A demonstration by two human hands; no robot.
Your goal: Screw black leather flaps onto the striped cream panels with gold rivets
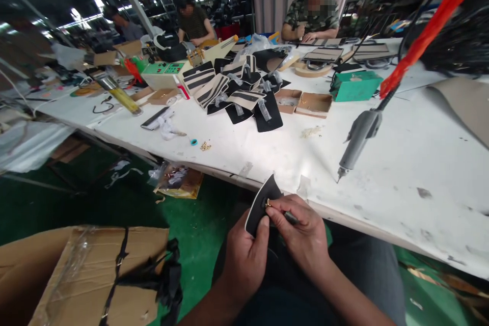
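My left hand grips a black leather piece with a pale edge, held upright just below the table's front edge. My right hand pinches a small brass fitting against that piece and also holds a thin dark tool. Both hands are closed. A pile of similar black and beige pieces lies on the white table further back.
A grey power tool hangs over the table on an orange-wrapped cord. Small cardboard trays, a green box and a green-topped machine stand behind. An open carton with black straps sits at lower left. Other people work at the far side.
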